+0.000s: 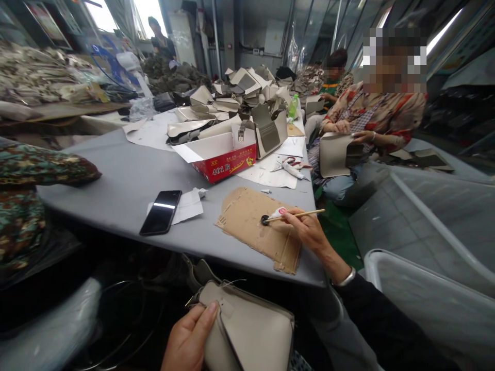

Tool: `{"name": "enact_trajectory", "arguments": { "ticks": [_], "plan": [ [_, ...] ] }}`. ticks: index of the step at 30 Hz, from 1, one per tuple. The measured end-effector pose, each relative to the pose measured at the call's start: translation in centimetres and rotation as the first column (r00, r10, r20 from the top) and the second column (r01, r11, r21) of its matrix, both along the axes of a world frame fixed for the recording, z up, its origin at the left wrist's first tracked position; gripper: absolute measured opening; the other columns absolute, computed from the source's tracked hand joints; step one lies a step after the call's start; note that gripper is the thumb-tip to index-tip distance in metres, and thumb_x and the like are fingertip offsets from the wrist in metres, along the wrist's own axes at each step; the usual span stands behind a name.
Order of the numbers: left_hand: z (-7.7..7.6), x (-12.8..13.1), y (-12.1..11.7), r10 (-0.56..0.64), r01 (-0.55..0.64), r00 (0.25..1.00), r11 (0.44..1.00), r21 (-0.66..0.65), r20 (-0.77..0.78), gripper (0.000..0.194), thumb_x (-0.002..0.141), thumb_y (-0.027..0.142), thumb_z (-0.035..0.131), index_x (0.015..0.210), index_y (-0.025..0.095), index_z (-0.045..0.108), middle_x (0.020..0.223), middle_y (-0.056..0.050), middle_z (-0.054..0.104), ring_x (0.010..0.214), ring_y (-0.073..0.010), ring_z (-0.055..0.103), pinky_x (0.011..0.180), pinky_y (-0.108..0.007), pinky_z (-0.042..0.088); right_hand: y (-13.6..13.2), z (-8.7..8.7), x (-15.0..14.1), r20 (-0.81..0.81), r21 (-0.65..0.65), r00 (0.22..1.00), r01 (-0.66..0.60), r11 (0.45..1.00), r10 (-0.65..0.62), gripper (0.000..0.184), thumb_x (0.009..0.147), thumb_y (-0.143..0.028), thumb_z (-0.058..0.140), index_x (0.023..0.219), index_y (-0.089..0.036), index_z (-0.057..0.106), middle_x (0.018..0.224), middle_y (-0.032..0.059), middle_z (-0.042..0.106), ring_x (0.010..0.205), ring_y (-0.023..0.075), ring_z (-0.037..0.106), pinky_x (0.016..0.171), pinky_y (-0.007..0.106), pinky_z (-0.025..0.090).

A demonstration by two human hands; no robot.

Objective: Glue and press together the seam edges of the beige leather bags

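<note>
Beige smooth-surfaced bag (pixel 259 332) is pinched in left hand (pixel 189 337). Right hand (pixel 309 234) clasps thin wooden stick (pixel 312 213) over brown flat cardboard (pixel 247 219).

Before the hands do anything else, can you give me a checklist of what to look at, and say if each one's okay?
1. Left hand has the beige bag: ok, thumb and fingers pinch its edge.
2. Right hand has the thin stick: ok, held near its middle.
3. Stick's end is at the small black cup: ok, they meet in this view.
4. There's something wet in the cup: cannot tell, too small to see.
5. Cardboard is on the table under the cup: ok.
6. Phone is off the cardboard: ok, it lies apart from it.
</note>
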State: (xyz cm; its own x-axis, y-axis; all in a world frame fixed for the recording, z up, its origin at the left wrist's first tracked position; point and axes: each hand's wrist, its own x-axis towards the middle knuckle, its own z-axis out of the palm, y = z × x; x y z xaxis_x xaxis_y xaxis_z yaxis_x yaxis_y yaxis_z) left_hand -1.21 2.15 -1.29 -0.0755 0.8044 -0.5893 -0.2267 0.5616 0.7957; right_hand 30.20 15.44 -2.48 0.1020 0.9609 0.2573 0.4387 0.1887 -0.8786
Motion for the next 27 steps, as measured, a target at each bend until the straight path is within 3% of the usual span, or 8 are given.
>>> {"name": "enact_trajectory", "arguments": {
  "ticks": [7,19,27],
  "plan": [
    [1.2,0.5,-0.3,0.032,-0.032,0.999,0.999,-0.001,0.039,0.048,0.063,0.057,0.090,0.062,0.015,0.065,0.057,-0.001,0.063,0.052,-0.0141,0.051,0.048,-0.021,0.040,-1.4,0.1,1.3,-0.037,-0.085,0.999,-0.012,0.996,0.009,0.039,0.095,-0.053,0.060,0.094,-0.017,0.078,0.095,0.0084,0.077,0.088,0.0247,0.072,0.084,0.036,0.058],
    [0.9,0.9,0.0,-0.029,0.029,0.999,1.000,0.007,0.031,0.050,0.063,0.059,0.089,0.067,0.014,0.068,0.061,-0.002,0.063,0.056,-0.0151,0.053,0.052,-0.022,0.043,-3.8,1.0,1.0,-0.062,-0.077,0.997,0.042,0.996,-0.047,0.036,0.095,-0.050,0.059,0.087,-0.019,0.075,0.086,0.0064,0.077,0.082,0.0234,0.072,0.080,0.035,0.057],
    [0.5,1.7,0.8,-0.102,0.099,0.990,0.994,0.034,0.093,0.047,0.070,0.058,0.087,0.073,0.015,0.070,0.063,-0.001,0.063,0.057,-0.0144,0.052,0.053,-0.022,0.044,-5.0,-0.2,1.0,-0.121,-0.089,0.992,0.036,0.995,-0.047,0.034,0.094,-0.052,0.064,0.093,-0.020,0.077,0.095,0.0076,0.079,0.089,0.0256,0.076,0.084,0.036,0.061]
  ]
}}
